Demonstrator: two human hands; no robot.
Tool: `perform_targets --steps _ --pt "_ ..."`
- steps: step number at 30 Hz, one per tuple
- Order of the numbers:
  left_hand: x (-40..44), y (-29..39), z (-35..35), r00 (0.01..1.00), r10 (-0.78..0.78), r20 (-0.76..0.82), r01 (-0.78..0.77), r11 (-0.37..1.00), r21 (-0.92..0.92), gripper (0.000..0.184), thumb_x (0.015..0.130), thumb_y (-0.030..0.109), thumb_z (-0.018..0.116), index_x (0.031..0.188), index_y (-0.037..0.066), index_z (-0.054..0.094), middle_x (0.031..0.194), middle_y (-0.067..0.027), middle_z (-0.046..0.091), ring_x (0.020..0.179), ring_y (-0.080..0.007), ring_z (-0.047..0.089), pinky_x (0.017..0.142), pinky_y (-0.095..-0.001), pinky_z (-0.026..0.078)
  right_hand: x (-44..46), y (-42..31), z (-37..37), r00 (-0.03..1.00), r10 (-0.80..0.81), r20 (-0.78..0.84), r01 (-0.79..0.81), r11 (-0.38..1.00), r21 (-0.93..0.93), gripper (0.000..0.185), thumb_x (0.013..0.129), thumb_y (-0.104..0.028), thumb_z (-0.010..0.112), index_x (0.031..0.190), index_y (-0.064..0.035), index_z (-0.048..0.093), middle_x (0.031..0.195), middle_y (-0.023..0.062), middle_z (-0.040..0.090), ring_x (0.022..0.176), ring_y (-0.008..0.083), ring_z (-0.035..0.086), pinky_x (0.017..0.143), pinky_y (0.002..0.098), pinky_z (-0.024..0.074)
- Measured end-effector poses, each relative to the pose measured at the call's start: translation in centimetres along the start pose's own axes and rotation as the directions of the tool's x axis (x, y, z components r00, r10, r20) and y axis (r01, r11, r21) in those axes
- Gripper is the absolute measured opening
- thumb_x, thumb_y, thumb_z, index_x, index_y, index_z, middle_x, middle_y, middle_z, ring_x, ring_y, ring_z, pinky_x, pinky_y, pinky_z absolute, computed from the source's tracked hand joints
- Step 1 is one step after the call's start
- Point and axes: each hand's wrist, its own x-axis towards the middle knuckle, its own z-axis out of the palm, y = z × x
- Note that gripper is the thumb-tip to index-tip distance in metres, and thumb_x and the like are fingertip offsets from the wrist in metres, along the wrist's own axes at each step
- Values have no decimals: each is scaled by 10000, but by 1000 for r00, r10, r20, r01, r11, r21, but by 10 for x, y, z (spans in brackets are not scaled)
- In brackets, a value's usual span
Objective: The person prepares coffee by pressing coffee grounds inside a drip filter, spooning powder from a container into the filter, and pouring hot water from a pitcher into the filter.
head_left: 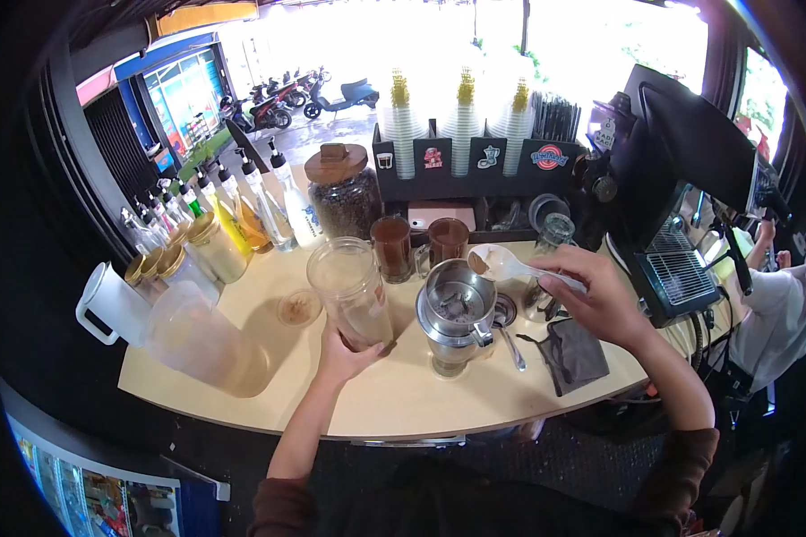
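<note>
My left hand [351, 354] is wrapped round the lower part of a clear jar [356, 300], which is open at the top. In my right hand [591, 291] is the handle of a white plastic spoon [501, 261] with brown powder in its bowl. The spoon's bowl is over the right rim of a metal filter cup [457, 313], which sits on a glass. Behind the cup are two glass mugs of brown liquid [391, 249] [448, 240]. A round lid [300, 308] lies left of the jar.
A small metal spoon [513, 351] and a dark cloth [578, 353] lie at the right. Pump bottles [291, 201], a pitcher [116, 304] and a plastic container [206, 340] stand left. Behind are a jar of beans [345, 201] and a cup holder [439, 170]. A person [770, 304] is at far right.
</note>
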Motion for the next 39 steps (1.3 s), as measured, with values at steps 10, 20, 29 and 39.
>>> perform_targets --steps 10,20,29,39 --pt "1 -7 -1 1000 -1 -1 1 1000 4 844 578 72 821 1287 -6 369 1207 -141 555 1112 -231 560 950 -369 459 8 7 7 998 -45 -37 46 999 18 193 867 -48 587 1049 6 622 928 147 637 810 290 617 746 346 477" --pt "0 0 0 999 30 -34 -28 998 57 837 563 93 841 1261 -5 388 1188 -145 565 1092 -229 572 933 -367 468 11 12 14 994 -97 -59 96 995 -18 200 859 -37 601 1054 0 629 894 145 635 792 287 613 724 346 476" --pt "1 4 0 999 36 -14 -35 998 46 813 572 103 837 1253 -10 407 1186 -137 569 1090 -225 574 932 -363 470 4 11 13 996 -46 -76 47 999 8 217 862 -7 591 1076 -12 627 925 149 635 806 271 633 655 331 504" --pt "0 4 1 999 13 -39 -10 998 59 796 575 111 831 1246 -12 421 1187 -142 572 1091 -229 577 927 -365 472 -20 8 18 997 -17 -80 22 998 61 267 867 44 565 1117 -33 615 842 112 605 718 209 601 606 297 489"
